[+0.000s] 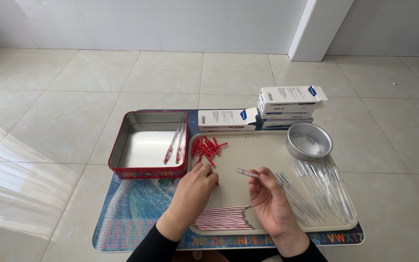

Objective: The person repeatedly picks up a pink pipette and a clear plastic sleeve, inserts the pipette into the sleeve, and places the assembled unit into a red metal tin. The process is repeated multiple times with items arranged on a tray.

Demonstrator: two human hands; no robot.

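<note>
My right hand [271, 202] holds a clear plastic pen barrel [249, 172] level above the beige tray [258, 148]. My left hand [193, 192] rests on the tray's left edge, fingertips pinched at the near side of a heap of small red caps [206, 148]; whether it holds one I cannot tell. A bundle of red-and-white refills [221, 218] lies on the tray between my wrists. Several clear barrels [323, 187] are spread on the tray's right side.
A red metal tin [147, 171] at the left holds a few assembled pens [176, 143]. A round metal bowl [309, 141] sits on the tray's far right corner. White boxes [287, 106] are stacked behind. Everything rests on a low table with a patterned blue mat [132, 208] over a tiled floor.
</note>
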